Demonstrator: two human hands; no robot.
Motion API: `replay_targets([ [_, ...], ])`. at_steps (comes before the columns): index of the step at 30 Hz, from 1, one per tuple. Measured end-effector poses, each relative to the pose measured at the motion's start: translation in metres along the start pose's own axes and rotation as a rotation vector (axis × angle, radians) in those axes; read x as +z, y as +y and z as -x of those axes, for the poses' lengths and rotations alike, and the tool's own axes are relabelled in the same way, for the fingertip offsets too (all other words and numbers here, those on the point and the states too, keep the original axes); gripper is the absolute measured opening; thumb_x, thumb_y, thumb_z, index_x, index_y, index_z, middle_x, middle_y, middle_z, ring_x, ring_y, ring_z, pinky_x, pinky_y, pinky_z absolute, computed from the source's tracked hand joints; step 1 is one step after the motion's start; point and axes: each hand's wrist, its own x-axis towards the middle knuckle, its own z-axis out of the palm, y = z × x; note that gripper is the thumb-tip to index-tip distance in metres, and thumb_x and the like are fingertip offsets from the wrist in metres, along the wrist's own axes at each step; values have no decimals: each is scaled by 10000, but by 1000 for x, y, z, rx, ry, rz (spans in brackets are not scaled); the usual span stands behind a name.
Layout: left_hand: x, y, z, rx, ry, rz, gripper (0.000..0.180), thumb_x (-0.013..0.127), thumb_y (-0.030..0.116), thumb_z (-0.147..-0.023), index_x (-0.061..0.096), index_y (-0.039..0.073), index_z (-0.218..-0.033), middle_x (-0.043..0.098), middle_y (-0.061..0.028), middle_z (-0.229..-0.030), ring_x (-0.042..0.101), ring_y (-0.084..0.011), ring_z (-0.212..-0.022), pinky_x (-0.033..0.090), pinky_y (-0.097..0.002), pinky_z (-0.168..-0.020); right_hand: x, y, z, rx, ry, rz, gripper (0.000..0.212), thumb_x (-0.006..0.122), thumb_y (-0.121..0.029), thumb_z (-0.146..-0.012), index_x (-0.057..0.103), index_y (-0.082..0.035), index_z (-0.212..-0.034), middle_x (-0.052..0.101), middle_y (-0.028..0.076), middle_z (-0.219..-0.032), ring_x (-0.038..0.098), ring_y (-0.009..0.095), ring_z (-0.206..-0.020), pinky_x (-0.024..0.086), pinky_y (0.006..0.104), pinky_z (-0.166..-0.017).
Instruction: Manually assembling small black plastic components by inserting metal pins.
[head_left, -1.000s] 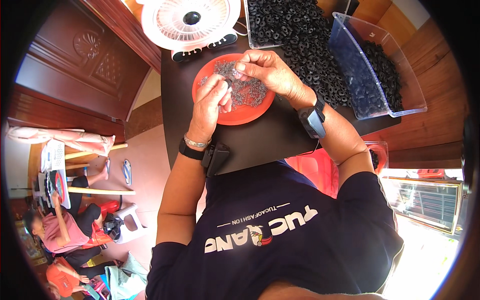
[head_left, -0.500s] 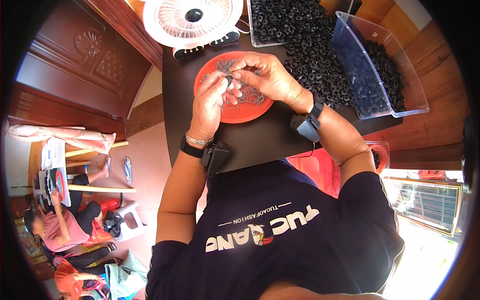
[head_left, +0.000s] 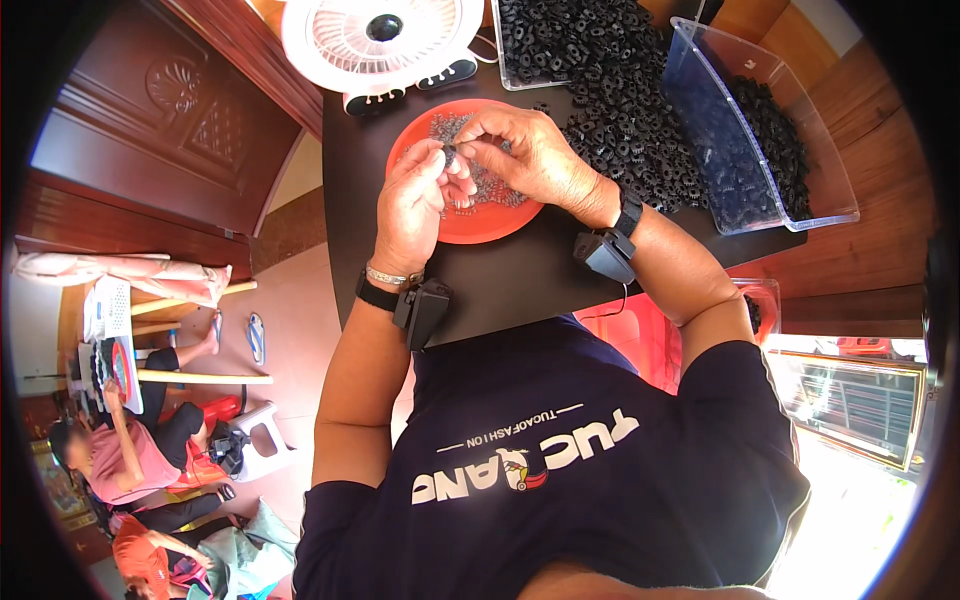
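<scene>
Over an orange-red round tray (head_left: pixel 470 236), both of my hands meet. Small silvery metal pieces that look like springs (head_left: pixel 500 190) lie in the tray. A small black plastic piece (head_left: pixel 449 156) is pinched between the thumb and fingers of my left hand (head_left: pixel 408 215). The thumb and index finger of my right hand (head_left: pixel 548 165) are closed together right beside that piece; whatever is between them is too small to make out. To the right of the tray spreads a heap of similar black plastic pieces (head_left: pixel 630 140) on the dark table (head_left: pixel 490 285).
A white fan (head_left: pixel 385 60) stands behind the tray. At the right is a clear plastic bin (head_left: pixel 720 190) with black pieces, and another clear container (head_left: pixel 540 85) sits at the back. Two people (head_left: pixel 125 460) sit at far left, near a white stool (head_left: pixel 265 445).
Both hands have shifted slightly left, still together over the tray. My left hand keeps the black piece, which has turned a little. At lower left, a person in orange has moved.
</scene>
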Motion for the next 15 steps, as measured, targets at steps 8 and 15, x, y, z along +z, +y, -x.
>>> replay_targets([
  [8, 1, 0, 0, 37, 54, -99, 241, 447, 262, -975, 522, 33, -982, 546, -36, -804, 556, -142, -713, 432, -251, -639, -7, -9, -1, 173, 28, -188, 103, 608, -82, -899, 630, -1, -958, 647, 62, -879, 612, 115, -828, 516, 274, -739],
  [15, 7, -2, 6, 47, 34, -202, 247, 435, 268, -984, 515, 35, -979, 486, -13, -743, 523, -121, -668, 420, -238, -617, -4, -7, 1, 46, 17, -145, 91, 639, -133, -868, 637, -49, -902, 661, 88, -794, 658, 222, -757, 516, 319, -695],
])
